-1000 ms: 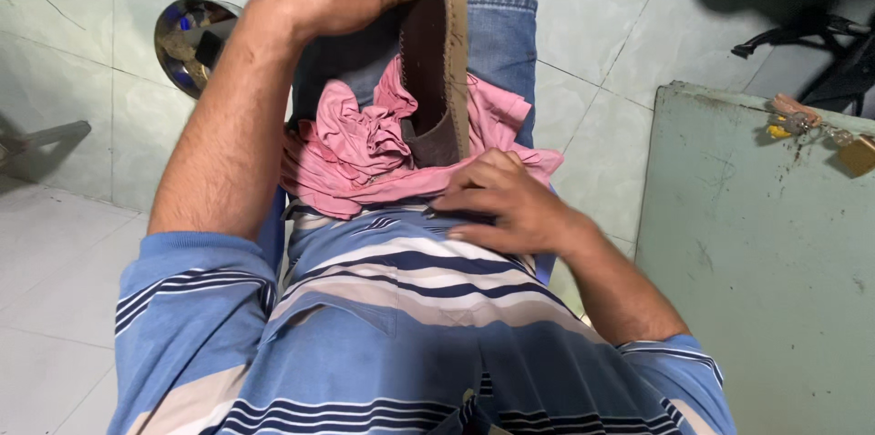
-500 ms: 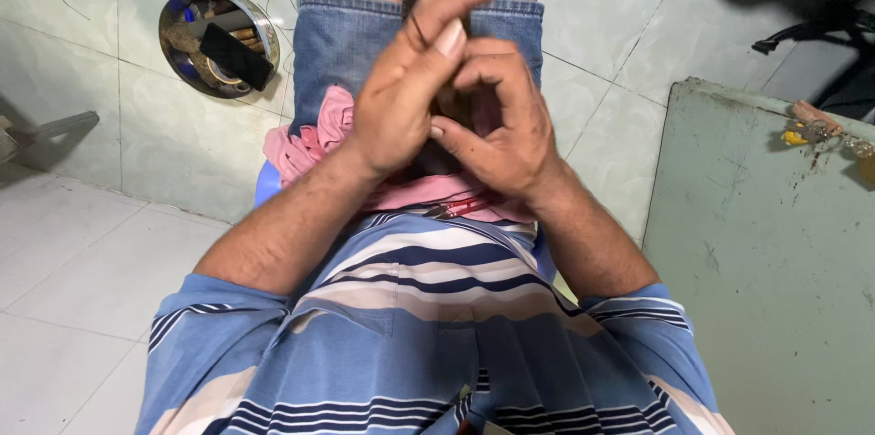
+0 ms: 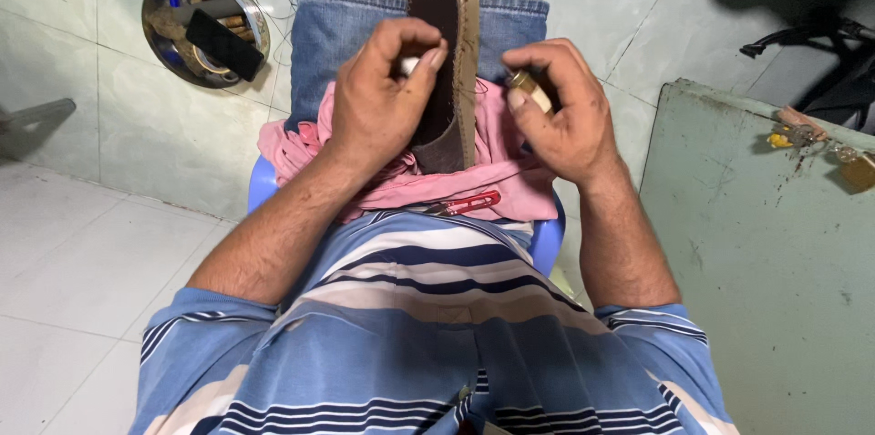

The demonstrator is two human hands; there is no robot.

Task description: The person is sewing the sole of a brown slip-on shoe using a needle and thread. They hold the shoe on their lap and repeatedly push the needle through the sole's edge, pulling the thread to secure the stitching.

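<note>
My left hand (image 3: 378,107) was clenched on a small pale piece against the shoe sole (image 3: 447,71), and my right hand (image 3: 561,112) pinched a brass-tipped tool (image 3: 529,89). The sole lay on the pink cloth (image 3: 510,175) over my lap. I judged it light, flexible and grippy, best gripped at its stitched rim.

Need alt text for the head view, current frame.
A seated person's left hand presses a dark shoe sole against a pink cloth on their lap, while the right hand pinches a small brass-tipped tool beside it.
</note>
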